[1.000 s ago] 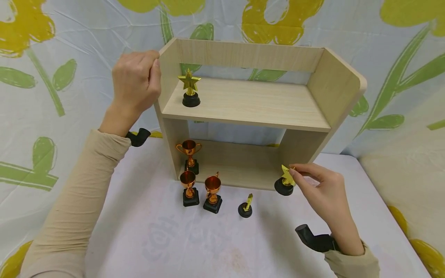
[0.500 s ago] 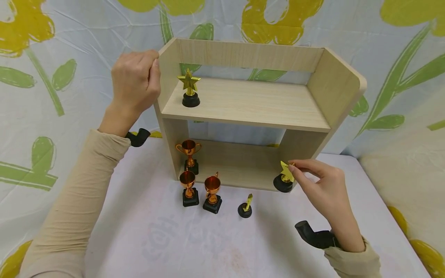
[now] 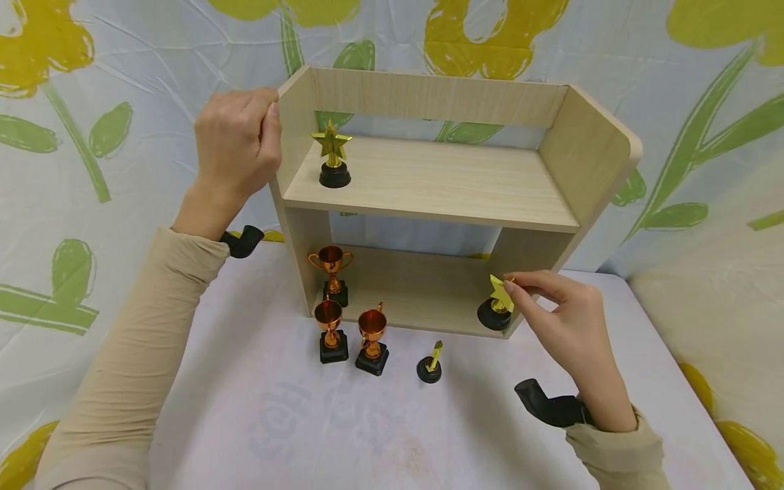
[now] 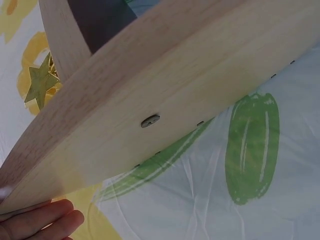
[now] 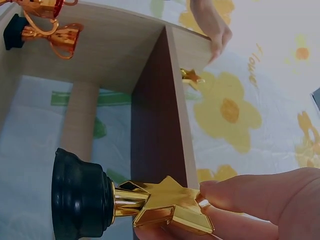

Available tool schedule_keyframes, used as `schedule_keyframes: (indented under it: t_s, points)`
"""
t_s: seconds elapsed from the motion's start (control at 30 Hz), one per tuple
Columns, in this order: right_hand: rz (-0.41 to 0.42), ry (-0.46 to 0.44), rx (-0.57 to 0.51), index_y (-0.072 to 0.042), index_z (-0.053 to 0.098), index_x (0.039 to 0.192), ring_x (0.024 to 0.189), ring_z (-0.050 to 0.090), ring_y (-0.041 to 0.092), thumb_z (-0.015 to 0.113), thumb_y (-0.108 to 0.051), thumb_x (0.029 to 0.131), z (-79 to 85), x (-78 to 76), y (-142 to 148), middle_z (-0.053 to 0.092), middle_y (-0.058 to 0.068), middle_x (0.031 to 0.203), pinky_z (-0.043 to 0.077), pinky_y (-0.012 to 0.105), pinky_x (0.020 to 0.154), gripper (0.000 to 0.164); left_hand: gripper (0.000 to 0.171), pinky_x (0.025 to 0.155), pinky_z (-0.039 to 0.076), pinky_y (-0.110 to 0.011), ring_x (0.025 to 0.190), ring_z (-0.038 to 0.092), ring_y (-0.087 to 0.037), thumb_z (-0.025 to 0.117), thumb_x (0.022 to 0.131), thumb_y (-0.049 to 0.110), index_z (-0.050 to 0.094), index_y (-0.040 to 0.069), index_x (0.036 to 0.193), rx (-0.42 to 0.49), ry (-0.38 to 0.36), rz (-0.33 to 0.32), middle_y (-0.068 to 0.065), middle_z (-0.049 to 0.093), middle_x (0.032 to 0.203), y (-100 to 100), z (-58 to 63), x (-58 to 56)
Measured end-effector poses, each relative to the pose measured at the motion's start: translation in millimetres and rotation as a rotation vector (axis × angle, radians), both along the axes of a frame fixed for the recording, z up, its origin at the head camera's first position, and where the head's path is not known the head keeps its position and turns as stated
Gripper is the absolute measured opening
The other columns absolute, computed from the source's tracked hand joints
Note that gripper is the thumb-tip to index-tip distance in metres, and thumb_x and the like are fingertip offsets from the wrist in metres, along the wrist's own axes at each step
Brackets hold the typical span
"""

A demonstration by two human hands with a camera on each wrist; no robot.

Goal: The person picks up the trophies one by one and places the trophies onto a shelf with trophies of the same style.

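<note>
My left hand grips the upper left side panel of a pale wooden two-tier shelf; in the left wrist view its fingers lie against that panel. Between thumb and fingers, my right hand pinches a gold star trophy by its star. That trophy is tilted, its round black base pointing left, in front of the shelf's lower right corner. Up on the top tier, at the left, stands another gold star trophy. A third star trophy stands on the table, seen nearly edge-on.
One copper cup trophy stands at the lower tier's left end. Two more, a left cup trophy and a right cup trophy, stand on the white-covered table before the shelf. A flower-patterned cloth hangs behind.
My right hand has moved up and slightly left with the star trophy, closer to the lower tier. My left hand keeps its grip on the side panel; the other trophies stay put.
</note>
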State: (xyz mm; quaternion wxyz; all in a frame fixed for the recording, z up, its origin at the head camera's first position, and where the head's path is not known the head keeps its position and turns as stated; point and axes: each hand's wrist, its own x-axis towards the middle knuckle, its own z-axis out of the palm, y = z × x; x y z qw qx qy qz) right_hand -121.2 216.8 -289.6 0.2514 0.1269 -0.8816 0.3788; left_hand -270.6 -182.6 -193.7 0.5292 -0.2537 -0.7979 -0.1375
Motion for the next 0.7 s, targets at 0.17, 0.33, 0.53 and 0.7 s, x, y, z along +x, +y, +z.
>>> schedule_keyframes:
  t_s: [0.17, 0.33, 0.53, 0.7]
  points:
    - [-0.005, 0.005, 0.009, -0.009, 0.079, 0.101, 0.079, 0.06, -0.011, 0.074, -0.009, 0.088, 0.9, -1.8, -1.7, 0.075, 0.004, 0.09, 0.042, 0.012, 0.067, 0.014, 0.035, 0.064, 0.044, -0.051, 0.067, 0.058, -0.037, 0.038, 0.098, 0.018, 0.064, -0.003, 0.087, 0.006, -0.008, 0.001, -0.018, 0.062, 0.072, 0.0, 0.6, 1.1]
    - [0.011, 0.021, 0.005, -0.007, 0.079, 0.101, 0.077, 0.06, -0.01, 0.074, -0.008, 0.088, 2.0, -3.8, -3.8, 0.075, 0.005, 0.09, 0.042, 0.013, 0.068, 0.014, 0.036, 0.066, 0.044, -0.051, 0.066, 0.057, -0.036, 0.037, 0.098, 0.018, 0.063, -0.002, 0.085, 0.017, -0.01, 0.004, -0.017, 0.061, 0.07, 0.0, 0.3, 2.0]
    - [0.024, 0.038, -0.007, -0.007, 0.079, 0.099, 0.072, 0.061, -0.006, 0.074, -0.007, 0.087, 5.0, -4.5, -6.0, 0.075, 0.004, 0.089, 0.041, 0.014, 0.066, 0.013, 0.035, 0.065, 0.045, -0.05, 0.067, 0.059, -0.036, 0.038, 0.098, 0.017, 0.064, -0.003, 0.086, -0.001, 0.0, 0.0, -0.018, 0.062, 0.071, 0.0, 0.6, 1.3]
    - [0.025, 0.054, -0.008, -0.008, 0.079, 0.098, 0.07, 0.06, -0.005, 0.075, -0.006, 0.086, 7.0, -5.8, -7.3, 0.075, 0.003, 0.087, 0.04, 0.015, 0.064, 0.013, 0.035, 0.065, 0.044, -0.051, 0.066, 0.058, -0.036, 0.038, 0.098, 0.018, 0.064, -0.003, 0.087, 0.021, -0.006, -0.006, -0.017, 0.061, 0.07, 1.6, 0.3, 1.3]
